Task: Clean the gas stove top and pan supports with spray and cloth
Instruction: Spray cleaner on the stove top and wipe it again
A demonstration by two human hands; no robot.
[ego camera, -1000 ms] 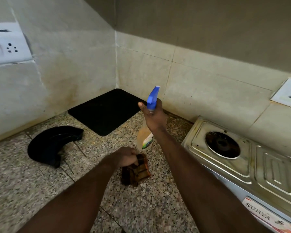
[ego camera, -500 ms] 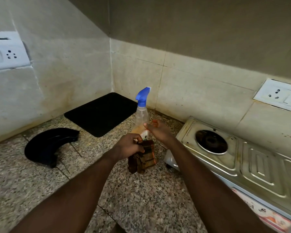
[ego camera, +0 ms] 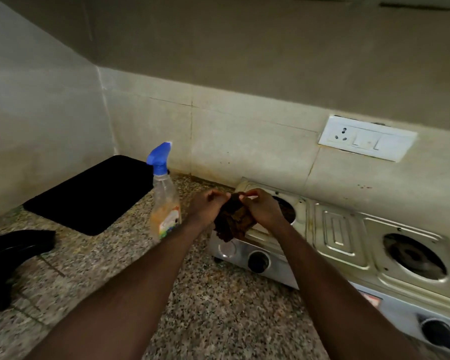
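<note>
Both hands meet over the left end of the gas stove (ego camera: 335, 235) and share a crumpled dark brown cloth (ego camera: 231, 224). The left hand (ego camera: 208, 207) pinches its upper edge from the left. The right hand (ego camera: 264, 211) has its fingers curled round the bunch from the right. The cloth hangs between them, just above the stove's front left corner. The steel stove sits along the back edge of the speckled granite worktop (ego camera: 218, 307), toward its right side, with two black knobs on its front; its left burner opening (ego camera: 289, 210) is partly hidden behind the right hand, while the right burner opening (ego camera: 415, 257) is in full view. A clear spray bottle (ego camera: 164, 203) with a blue trigger head stands upright on the worktop just left of the left hand, apart from it. Behind the bottle, in the worktop's back left corner, lies a flat black mat (ego camera: 94, 193), and a curved black object (ego camera: 11, 250) rests near the left edge. A white socket plate (ego camera: 366, 137) is fixed to the tiled wall above the stove.
</note>
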